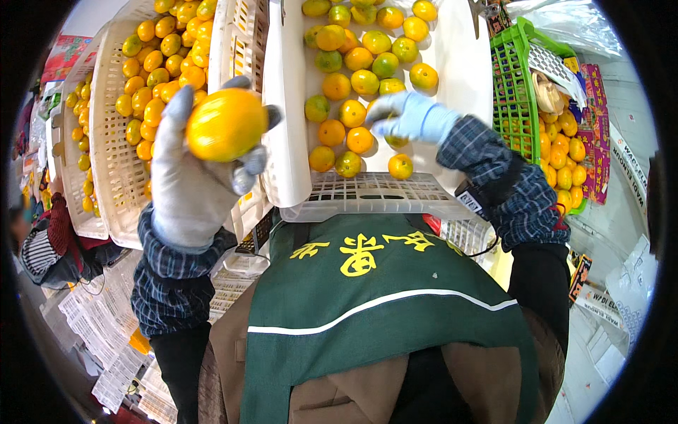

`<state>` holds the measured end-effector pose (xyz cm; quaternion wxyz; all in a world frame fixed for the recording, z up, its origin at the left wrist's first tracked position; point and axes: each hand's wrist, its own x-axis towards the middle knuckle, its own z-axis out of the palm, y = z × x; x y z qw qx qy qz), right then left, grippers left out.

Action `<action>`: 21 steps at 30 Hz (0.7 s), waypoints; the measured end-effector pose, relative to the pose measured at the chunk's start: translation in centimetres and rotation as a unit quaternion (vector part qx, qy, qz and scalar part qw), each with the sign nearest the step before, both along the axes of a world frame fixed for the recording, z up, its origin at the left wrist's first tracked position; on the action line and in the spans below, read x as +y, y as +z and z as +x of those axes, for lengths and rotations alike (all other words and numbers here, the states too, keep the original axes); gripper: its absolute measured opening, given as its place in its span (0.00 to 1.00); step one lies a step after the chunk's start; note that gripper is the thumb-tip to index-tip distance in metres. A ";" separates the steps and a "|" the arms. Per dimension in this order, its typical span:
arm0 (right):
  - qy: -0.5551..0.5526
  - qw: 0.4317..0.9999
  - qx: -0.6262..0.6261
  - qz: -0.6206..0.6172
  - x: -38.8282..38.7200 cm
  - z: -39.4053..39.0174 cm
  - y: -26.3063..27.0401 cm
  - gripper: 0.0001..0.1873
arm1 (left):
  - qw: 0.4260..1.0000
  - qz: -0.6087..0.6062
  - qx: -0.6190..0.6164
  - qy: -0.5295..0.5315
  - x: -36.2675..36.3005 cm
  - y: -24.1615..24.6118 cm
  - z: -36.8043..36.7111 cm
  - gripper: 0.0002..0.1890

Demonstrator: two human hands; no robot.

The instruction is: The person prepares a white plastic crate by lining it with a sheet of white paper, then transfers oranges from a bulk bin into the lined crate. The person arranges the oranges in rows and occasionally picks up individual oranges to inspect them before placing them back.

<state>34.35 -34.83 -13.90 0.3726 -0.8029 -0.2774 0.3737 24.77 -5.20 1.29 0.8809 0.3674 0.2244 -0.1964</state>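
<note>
My left hand (193, 180), in a white and grey work glove, is raised at the left with an orange citrus fruit (226, 125) in its grip, palm up towards the camera. In a light blue glove, my right hand (413, 115) reaches from the right over a white sorting tray (460, 63). Its fingertips are at the loose citrus fruits there; a fruit lies partly under them, and whether they grip it I cannot tell. Orange and green-tinged fruits (365, 82) lie spread over the tray. One orange fruit (400, 166) sits near the tray's front end.
White plastic crates (114, 159) with citrus fruits stand at the left. A green plastic basket (522, 95) with more fruits stands at the right. A clear plastic crate (371, 206) is against the tray's near end. Another person (58, 238) is at the far left.
</note>
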 end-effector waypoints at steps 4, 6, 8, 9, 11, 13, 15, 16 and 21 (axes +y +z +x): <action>0.184 0.973 -0.107 -0.088 2.7 -4.4 -5.8 0.18 | 0.994 -0.093 -0.019 0.055 2.2 -0.1 -0.6 0.30; 0.322 0.913 -0.231 -0.093 4.4 -5.4 -7.2 0.23 | 0.990 -0.118 -0.015 0.081 2.7 -0.2 -1.1 0.30; 0.377 0.874 -0.264 -0.158 5.8 -5.7 -7.8 0.21 | 0.988 -0.114 -0.015 0.098 3.0 -0.2 -1.8 0.30; 0.395 0.860 -0.262 -0.190 6.5 -5.8 -8.0 0.20 | 0.989 -0.100 -0.019 0.103 3.2 -0.2 -2.2 0.30; 0.416 0.854 -0.254 -0.180 7.1 -5.4 -8.2 0.20 | 0.992 -0.066 -0.023 0.109 3.3 -0.1 -3.1 0.30; 0.411 0.861 -0.237 -0.185 7.2 -5.3 -8.2 0.22 | 0.992 -0.056 -0.025 0.115 3.6 -0.2 -3.8 0.31; 0.394 0.875 -0.212 -0.185 6.8 -4.9 -7.7 0.28 | 0.990 -0.057 -0.021 0.129 3.9 -0.4 -4.3 0.31; 0.347 0.906 -0.168 -0.174 6.4 -4.6 -7.1 0.32 | 0.989 -0.074 -0.024 0.126 4.2 -0.6 -4.5 0.31; -0.095 0.985 -0.085 0.118 2.0 -1.2 -1.9 0.34 | 0.987 -0.073 -0.051 0.136 5.4 -1.2 -5.3 0.31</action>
